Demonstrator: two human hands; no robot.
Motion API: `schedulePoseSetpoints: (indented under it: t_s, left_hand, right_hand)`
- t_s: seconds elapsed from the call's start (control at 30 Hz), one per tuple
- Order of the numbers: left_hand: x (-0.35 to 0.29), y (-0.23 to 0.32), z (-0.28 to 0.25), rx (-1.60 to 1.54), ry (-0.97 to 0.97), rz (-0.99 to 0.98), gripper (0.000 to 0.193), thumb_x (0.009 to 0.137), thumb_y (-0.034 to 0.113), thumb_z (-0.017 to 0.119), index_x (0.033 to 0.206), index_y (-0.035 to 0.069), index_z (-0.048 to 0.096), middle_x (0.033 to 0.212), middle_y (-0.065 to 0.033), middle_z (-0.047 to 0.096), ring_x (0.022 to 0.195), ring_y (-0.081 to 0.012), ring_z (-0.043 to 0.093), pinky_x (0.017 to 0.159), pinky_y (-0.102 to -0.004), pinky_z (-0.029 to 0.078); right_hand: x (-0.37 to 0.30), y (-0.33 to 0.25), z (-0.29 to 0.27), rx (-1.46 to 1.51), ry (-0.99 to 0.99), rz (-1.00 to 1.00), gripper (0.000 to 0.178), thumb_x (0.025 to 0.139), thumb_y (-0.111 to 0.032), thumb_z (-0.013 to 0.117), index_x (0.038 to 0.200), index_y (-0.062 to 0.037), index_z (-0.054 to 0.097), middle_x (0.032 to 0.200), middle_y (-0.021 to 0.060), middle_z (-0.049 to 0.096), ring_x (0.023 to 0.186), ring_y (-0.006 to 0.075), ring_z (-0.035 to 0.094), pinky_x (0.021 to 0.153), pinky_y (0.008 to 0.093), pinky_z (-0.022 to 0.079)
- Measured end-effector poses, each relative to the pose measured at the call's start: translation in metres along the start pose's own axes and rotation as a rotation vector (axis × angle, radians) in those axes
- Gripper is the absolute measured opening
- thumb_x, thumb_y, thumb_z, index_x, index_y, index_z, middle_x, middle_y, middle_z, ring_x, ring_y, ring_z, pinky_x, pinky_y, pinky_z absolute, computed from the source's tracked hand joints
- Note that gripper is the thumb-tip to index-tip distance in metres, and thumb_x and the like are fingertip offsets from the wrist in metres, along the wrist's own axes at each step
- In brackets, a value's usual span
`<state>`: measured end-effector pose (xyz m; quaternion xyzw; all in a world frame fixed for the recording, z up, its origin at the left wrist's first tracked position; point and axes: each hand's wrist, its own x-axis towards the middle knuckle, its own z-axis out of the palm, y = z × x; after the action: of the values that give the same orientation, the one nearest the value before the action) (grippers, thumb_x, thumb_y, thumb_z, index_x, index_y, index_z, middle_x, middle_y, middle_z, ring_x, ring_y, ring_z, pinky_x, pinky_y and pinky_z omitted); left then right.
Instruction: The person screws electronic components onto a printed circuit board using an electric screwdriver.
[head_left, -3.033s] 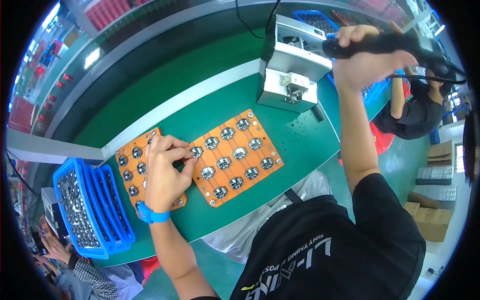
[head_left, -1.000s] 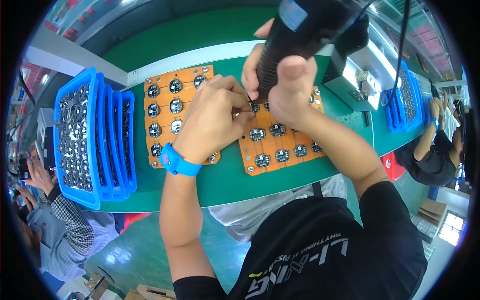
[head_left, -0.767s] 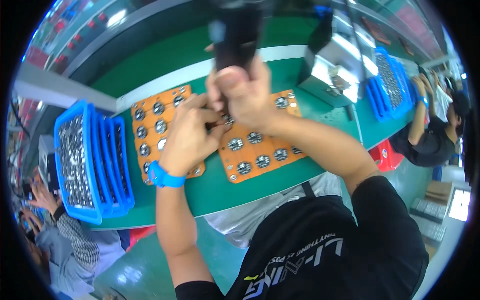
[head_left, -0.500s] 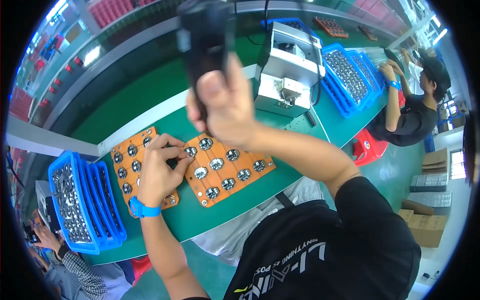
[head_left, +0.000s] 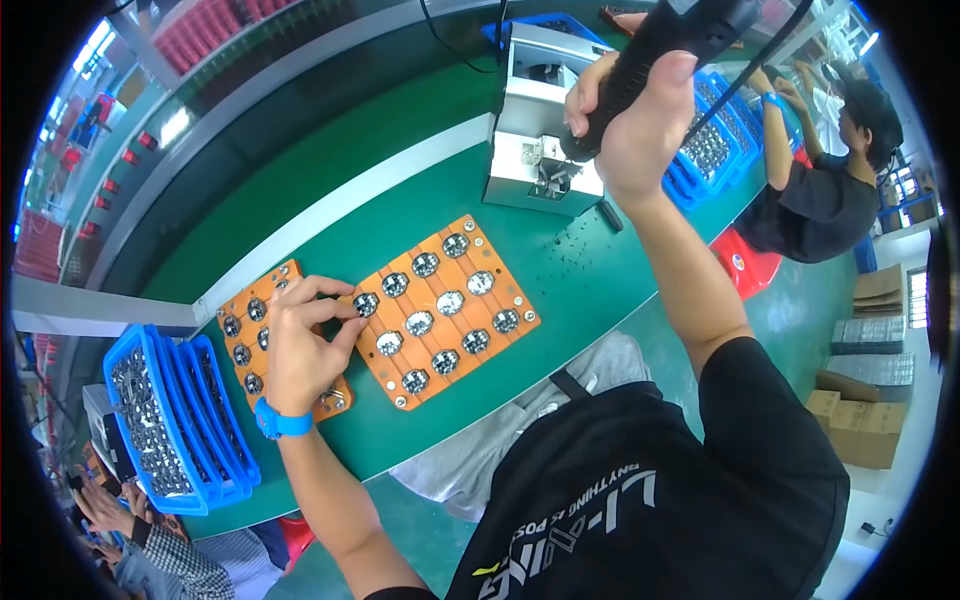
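Note:
An orange fixture board (head_left: 470, 372) with several round silver-and-black parts in its recesses lies on the green table before me. At its left edge, my left hand (head_left: 312, 335) pinches a round metal part (head_left: 367, 304) between thumb and forefinger, the part still in its recess. A second orange board (head_left: 335, 398) lies partly hidden beneath that hand. Raised at the upper right, my right hand (head_left: 645, 130) is wrapped round a black corded electric screwdriver (head_left: 640, 75). The screwdriver's lower end is by the front of a white bench machine (head_left: 545, 165); its tip is hard to make out.
Stacked blue trays (head_left: 190, 420) of small metal parts stand at the left, and more blue trays (head_left: 690, 185) at the right. Dark bits and a small black piece (head_left: 610, 215) lie near the machine. A co-worker (head_left: 830, 200) sits at the right; another person's hands (head_left: 105, 510) show lower left.
My right hand has carried the electric screwdriver from above the boards rightward to the white machine, uncovering the near board. My left hand stays at the board's left edge, shifted slightly left.

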<state>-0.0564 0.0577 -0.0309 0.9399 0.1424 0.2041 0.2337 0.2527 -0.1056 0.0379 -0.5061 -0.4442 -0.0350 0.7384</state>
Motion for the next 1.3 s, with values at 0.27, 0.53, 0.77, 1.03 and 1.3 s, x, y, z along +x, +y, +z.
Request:
schedulePoseSetpoints:
  t_s: [0.27, 0.53, 0.77, 1.03, 1.3]
  left_hand:
    - [-0.001, 0.003, 0.002, -0.071, -0.011, -0.115, 0.010, 0.070, -0.001, 0.084, 0.078, 0.001, 0.078, 0.100, -0.0066, 0.077, 0.069, -0.0174, 0.059, 0.053, -0.0305, 0.044]
    - [-0.003, 0.008, 0.000, -0.118, -0.039, -0.212, 0.010, 0.071, 0.002, 0.083, 0.077, 0.001, 0.076, 0.100, -0.0070, 0.077, 0.075, -0.0231, 0.059, 0.087, -0.0385, 0.044]
    - [-0.004, 0.005, -0.003, -0.163, -0.054, -0.234, 0.013, 0.072, 0.002, 0.083, 0.081, -0.001, 0.075, 0.101, -0.0074, 0.076, 0.075, -0.0235, 0.060, 0.090, -0.0399, 0.043]
    - [-0.005, 0.004, -0.001, -0.144, -0.038, -0.214, 0.014, 0.072, 0.001, 0.084, 0.083, -0.001, 0.076, 0.102, -0.0079, 0.076, 0.085, -0.0263, 0.064, 0.091, -0.0411, 0.044]
    - [-0.005, 0.002, 0.001, -0.157, -0.029, -0.212, 0.014, 0.070, 0.000, 0.083, 0.082, -0.001, 0.076, 0.100, -0.0089, 0.076, 0.087, -0.0279, 0.065, 0.093, -0.0403, 0.045]
  right_hand:
    - [-0.010, 0.012, 0.008, 0.065, -0.016, 0.058, 0.060, 0.106, -0.059, 0.045, 0.121, -0.0013, 0.047, 0.062, 0.0085, 0.054, 0.047, 0.0147, 0.053, 0.046, 0.0274, 0.041]
    - [-0.019, 0.003, 0.004, 0.138, -0.053, 0.264, 0.068, 0.106, -0.070, 0.031, 0.128, -0.0070, 0.044, 0.063, 0.0079, 0.049, 0.047, 0.0177, 0.047, 0.051, 0.0329, 0.042]
    - [-0.003, -0.011, 0.009, 0.111, 0.035, 0.110, 0.072, 0.103, -0.074, 0.030, 0.129, -0.0083, 0.045, 0.065, 0.0096, 0.051, 0.051, 0.0203, 0.048, 0.054, 0.0338, 0.042]
    - [-0.017, 0.014, 0.000, 0.008, 0.036, 0.061, 0.070, 0.103, -0.072, 0.037, 0.129, -0.0077, 0.046, 0.063, 0.0092, 0.051, 0.049, 0.0195, 0.048, 0.053, 0.0344, 0.043]
    - [-0.013, -0.002, 0.005, 0.074, -0.024, 0.267, 0.066, 0.106, -0.068, 0.032, 0.130, -0.0077, 0.046, 0.064, 0.0068, 0.047, 0.050, 0.0176, 0.045, 0.056, 0.0354, 0.043]
